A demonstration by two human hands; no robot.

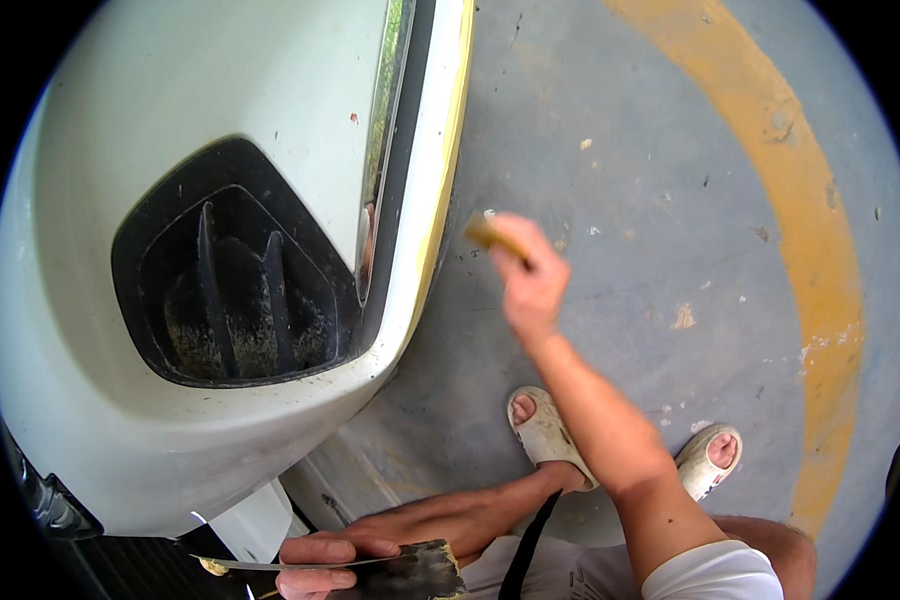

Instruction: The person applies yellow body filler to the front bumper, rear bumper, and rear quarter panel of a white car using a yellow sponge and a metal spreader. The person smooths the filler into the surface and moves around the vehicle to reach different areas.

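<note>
My right hand (535,285) is closed round a small flat yellow-brown piece (492,238), perhaps a spreader; motion blurs it. It is held over the floor, just right of the white car bumper (300,420). Pale yellow filler (454,120) runs as a band along the bumper's edge. Low in the view, my left hand (315,565) grips a thin plate (425,572), dark with yellow smears at its right end. At the far left tip of its narrow edge clings a yellow dab of paste (212,567). The plate's lower part is cut off by the frame.
A black vent recess (245,270) with two upright fins is set in the bumper, beside a shiny trim strip (378,150). The grey floor (640,240) carries a curved yellow line (820,280) and pale spots. My feet, in light slippers (550,435), stand near the bumper.
</note>
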